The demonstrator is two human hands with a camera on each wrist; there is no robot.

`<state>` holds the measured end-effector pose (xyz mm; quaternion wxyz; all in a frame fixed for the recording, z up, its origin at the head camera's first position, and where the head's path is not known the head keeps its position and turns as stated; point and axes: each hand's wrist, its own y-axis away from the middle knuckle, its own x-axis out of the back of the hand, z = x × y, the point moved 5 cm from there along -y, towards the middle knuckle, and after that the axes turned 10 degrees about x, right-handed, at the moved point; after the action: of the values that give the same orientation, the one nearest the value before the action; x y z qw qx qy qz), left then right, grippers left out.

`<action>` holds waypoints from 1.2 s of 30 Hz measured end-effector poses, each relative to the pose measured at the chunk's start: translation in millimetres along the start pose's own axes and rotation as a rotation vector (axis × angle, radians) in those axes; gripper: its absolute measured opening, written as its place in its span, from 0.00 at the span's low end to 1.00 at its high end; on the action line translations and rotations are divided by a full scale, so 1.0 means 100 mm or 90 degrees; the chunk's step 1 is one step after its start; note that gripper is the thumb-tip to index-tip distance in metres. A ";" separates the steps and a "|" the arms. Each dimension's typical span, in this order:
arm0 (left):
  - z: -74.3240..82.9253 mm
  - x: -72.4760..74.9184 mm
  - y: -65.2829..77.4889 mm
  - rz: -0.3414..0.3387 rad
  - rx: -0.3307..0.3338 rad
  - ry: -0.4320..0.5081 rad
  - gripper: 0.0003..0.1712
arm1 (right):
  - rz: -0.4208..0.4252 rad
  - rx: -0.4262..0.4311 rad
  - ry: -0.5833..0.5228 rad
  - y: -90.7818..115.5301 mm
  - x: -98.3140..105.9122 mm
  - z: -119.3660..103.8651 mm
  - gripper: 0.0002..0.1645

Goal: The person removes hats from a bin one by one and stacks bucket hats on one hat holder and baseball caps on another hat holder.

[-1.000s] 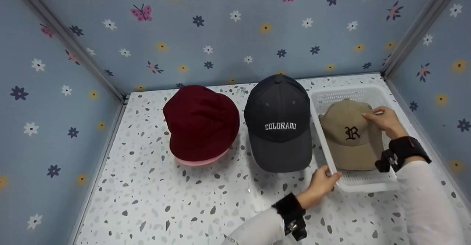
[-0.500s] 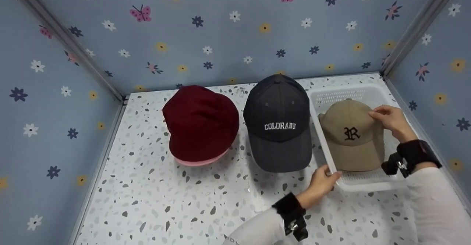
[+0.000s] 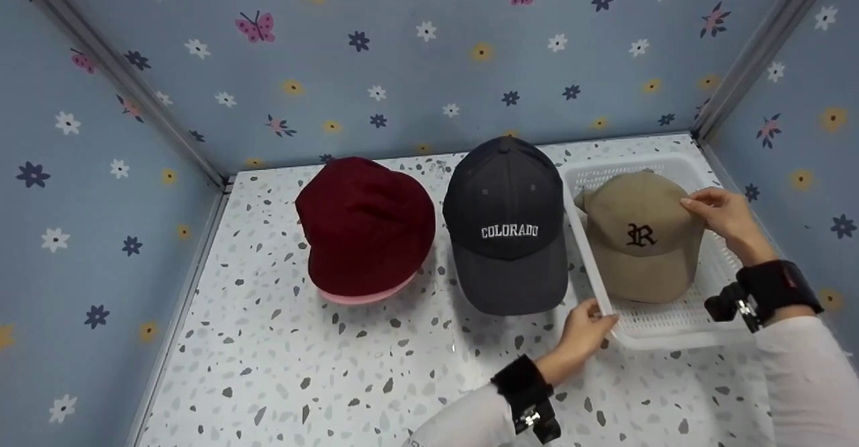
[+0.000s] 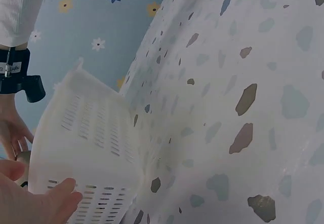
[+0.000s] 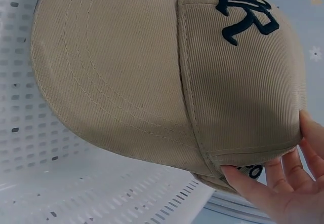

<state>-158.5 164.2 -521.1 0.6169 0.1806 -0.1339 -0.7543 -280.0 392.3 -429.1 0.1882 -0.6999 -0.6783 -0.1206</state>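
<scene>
A beige baseball cap (image 3: 641,232) with a dark letter R on its front is in the white plastic basket (image 3: 671,341) at the right. My right hand (image 3: 728,222) pinches the right side of its crown between thumb and fingers. In the right wrist view, the thumb lies outside the lower edge of the cap (image 5: 126,77), and the fingers go round behind. At the basket's front left corner my left hand (image 3: 582,333) grips the rim, thumb over the top. The left wrist view shows its fingers against the slotted outer wall of the basket (image 4: 101,133).
Left of the basket, close to its rim, lies a dark grey cap (image 3: 507,232) lettered COLORADO. Farther left is a maroon hat (image 3: 366,225) with a pink edge (image 3: 369,297) showing beneath it. Flower-patterned walls (image 3: 429,64) enclose the speckled white table (image 3: 322,380) at the back and sides.
The beige cap has risen slightly and shifted toward the back right with my right hand, which has moved rightward along its crown. My left hand stays on the basket rim.
</scene>
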 end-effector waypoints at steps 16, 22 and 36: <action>0.32 0.13 0.25 0.000 -0.012 -0.043 0.29 | 0.101 0.008 -0.197 0.12 0.17 -0.31 0.06; 0.45 0.19 0.37 -0.024 -0.045 -0.022 0.28 | 0.142 0.010 -0.185 0.19 0.23 -0.43 0.02; 0.77 0.42 0.46 -0.050 -0.141 0.156 0.23 | 0.198 0.034 -0.308 0.35 0.28 -0.68 0.04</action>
<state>-158.4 111.6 -437.0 0.6148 0.2072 0.0339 -0.7602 -237.6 388.3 -359.0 0.0555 -0.7986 -0.5913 0.0981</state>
